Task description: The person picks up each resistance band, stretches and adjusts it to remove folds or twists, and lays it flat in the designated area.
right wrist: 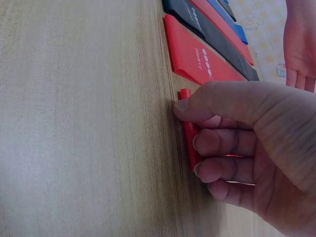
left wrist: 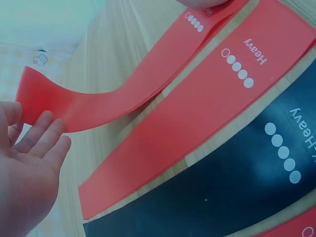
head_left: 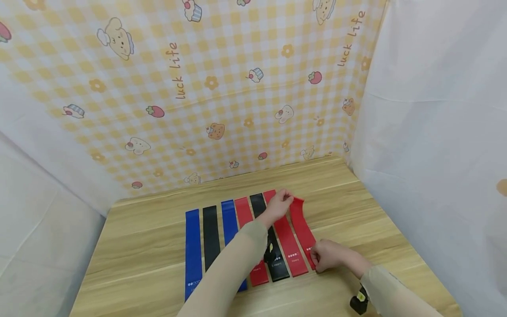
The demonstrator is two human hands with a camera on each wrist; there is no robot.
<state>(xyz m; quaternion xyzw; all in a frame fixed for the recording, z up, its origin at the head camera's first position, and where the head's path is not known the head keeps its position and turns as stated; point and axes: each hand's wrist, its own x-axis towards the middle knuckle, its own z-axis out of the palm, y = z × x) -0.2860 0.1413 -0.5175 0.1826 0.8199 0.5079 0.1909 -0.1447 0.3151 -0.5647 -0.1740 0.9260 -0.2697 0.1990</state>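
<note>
A red resistance band [head_left: 303, 226], rightmost on the wooden table, stretches between both hands. My left hand [head_left: 279, 203] pinches its far end between thumb and finger; in the left wrist view that end [left wrist: 44, 98] curves up off the wood. At the near end my right hand [head_left: 330, 255] grips the folded edge [right wrist: 190, 133], thumb on one side and curled fingers on the other. Just left lies a flat red band [left wrist: 158, 133] marked "Heavy", then a black band [left wrist: 237, 173] with white dots. My left forearm covers part of the bands beneath it.
Farther left, another red band [head_left: 243, 209], two blue bands [head_left: 193, 251] [head_left: 228, 220] and a second black band [head_left: 211, 233] lie side by side. A checked cloth [head_left: 237, 101] hangs behind the wooden table [head_left: 134, 237]; white cloth [head_left: 428, 110] hangs at the right.
</note>
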